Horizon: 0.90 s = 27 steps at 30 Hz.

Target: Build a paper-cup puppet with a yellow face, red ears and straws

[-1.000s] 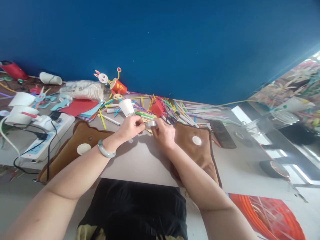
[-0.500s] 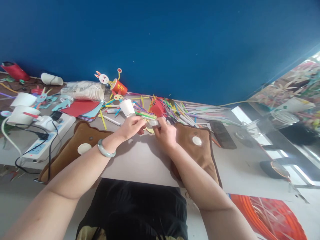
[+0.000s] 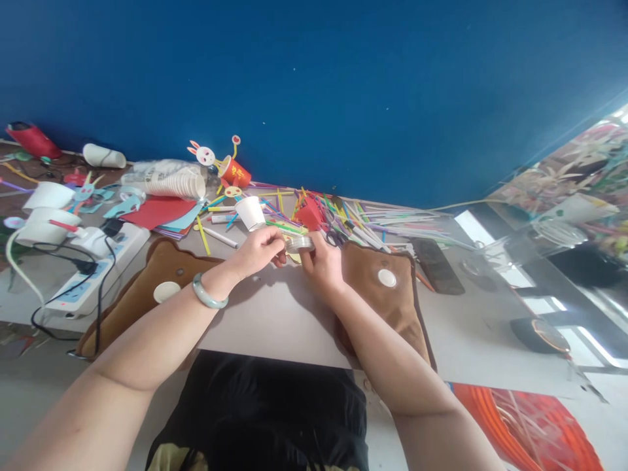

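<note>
My right hand [image 3: 324, 263] is closed round a roll of clear tape [image 3: 300, 243], holding it on its side above the table. Close by the roll's left edge, my left hand [image 3: 263, 252] is pinched, thumb against fingers; whatever is between them is too small to make out. A pale yellow paper piece [image 3: 294, 258] shows partly under the roll. Just beyond my left hand stands a white paper cup [image 3: 250, 212]. Green strips [image 3: 284, 227] lie behind the roll.
Brown cushions [image 3: 380, 288] lie under both forearms. Coloured sticks [image 3: 353, 219], scissors [image 3: 334, 237] and a red paper piece [image 3: 310, 212] lie behind the hands. A power strip [image 3: 101, 268], stacked cups [image 3: 181, 182] and red paper [image 3: 157, 212] are left; a phone [image 3: 438, 265] is right.
Both hands stay almost in place at the tape roll. My left fingers have shifted very slightly; the whole view has moved a little.
</note>
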Each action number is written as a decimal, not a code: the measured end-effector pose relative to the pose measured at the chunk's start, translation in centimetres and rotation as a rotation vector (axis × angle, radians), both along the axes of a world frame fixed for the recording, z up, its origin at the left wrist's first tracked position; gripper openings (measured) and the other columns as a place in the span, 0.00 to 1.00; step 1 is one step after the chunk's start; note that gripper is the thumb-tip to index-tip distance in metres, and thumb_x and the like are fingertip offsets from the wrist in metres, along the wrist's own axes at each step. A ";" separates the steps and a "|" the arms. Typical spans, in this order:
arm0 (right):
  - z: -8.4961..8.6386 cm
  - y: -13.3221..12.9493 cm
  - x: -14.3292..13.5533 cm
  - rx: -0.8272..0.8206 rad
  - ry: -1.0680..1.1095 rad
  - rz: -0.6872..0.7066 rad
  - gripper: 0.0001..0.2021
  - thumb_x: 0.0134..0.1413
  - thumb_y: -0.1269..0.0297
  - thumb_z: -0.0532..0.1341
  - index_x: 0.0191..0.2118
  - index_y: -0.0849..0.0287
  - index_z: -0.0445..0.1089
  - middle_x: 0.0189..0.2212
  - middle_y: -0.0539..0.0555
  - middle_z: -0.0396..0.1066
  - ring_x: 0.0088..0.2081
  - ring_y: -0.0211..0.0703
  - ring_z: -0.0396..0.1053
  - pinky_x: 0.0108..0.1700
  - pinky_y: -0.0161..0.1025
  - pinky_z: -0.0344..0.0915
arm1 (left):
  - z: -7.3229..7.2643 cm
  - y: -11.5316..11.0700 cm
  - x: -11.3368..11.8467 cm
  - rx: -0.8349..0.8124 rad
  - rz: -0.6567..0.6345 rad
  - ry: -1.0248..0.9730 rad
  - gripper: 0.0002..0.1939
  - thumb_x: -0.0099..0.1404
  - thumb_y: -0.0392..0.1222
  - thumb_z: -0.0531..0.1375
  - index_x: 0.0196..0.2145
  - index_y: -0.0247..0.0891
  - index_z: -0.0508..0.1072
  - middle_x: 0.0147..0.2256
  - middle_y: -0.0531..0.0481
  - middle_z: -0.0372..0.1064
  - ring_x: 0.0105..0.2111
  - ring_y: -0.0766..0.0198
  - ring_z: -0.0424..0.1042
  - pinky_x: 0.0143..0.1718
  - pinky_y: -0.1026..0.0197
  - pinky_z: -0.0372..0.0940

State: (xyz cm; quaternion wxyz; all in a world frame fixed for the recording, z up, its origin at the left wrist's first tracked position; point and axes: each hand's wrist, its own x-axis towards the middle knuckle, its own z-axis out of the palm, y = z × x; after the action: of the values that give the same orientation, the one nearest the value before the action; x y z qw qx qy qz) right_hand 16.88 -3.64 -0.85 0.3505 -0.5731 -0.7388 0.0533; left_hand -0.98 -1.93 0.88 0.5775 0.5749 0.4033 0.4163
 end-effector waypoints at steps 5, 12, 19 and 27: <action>0.2 0.1 -1.0 -0.226 0.410 -0.001 0.05 0.56 0.60 0.54 0.33 0.55 0.62 0.18 0.47 0.62 0.21 0.41 0.61 0.28 0.37 0.60 | 0.0 -0.2 0.3 -0.015 0.061 -0.105 0.04 0.59 0.36 0.58 0.27 0.36 0.66 0.23 0.53 0.70 0.24 0.67 0.74 0.29 0.63 0.72; -0.1 0.8 -1.3 -0.518 0.957 0.241 0.12 0.60 0.52 0.52 0.33 0.54 0.58 0.18 0.43 0.61 0.15 0.32 0.52 0.27 0.37 0.65 | 0.8 -0.1 0.1 -0.087 0.015 -0.300 0.08 0.59 0.40 0.60 0.28 0.35 0.65 0.34 0.48 0.76 0.33 0.64 0.77 0.40 0.58 0.74; -0.2 1.1 0.5 -0.021 0.229 -0.002 0.17 0.53 0.60 0.59 0.48 0.57 0.67 0.40 0.55 0.72 0.26 0.38 0.65 0.33 0.38 0.63 | -0.1 0.4 -0.6 0.178 0.000 -0.031 0.09 0.63 0.44 0.59 0.29 0.36 0.68 0.36 0.48 0.75 0.35 0.64 0.75 0.42 0.59 0.72; -0.2 1.0 0.6 -0.039 0.237 0.013 0.04 0.51 0.64 0.57 0.33 0.57 0.67 0.25 0.52 0.71 0.27 0.42 0.68 0.32 0.38 0.64 | -0.1 0.0 -0.2 0.134 -0.021 -0.108 0.11 0.63 0.46 0.59 0.29 0.36 0.67 0.36 0.48 0.74 0.34 0.65 0.75 0.42 0.58 0.72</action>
State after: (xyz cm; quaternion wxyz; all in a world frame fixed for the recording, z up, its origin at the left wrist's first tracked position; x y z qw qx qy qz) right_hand 17.43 -2.64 -1.02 0.4237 -0.5648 -0.6946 0.1375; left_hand -1.19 -1.89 0.78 0.5629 0.5930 0.3368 0.4669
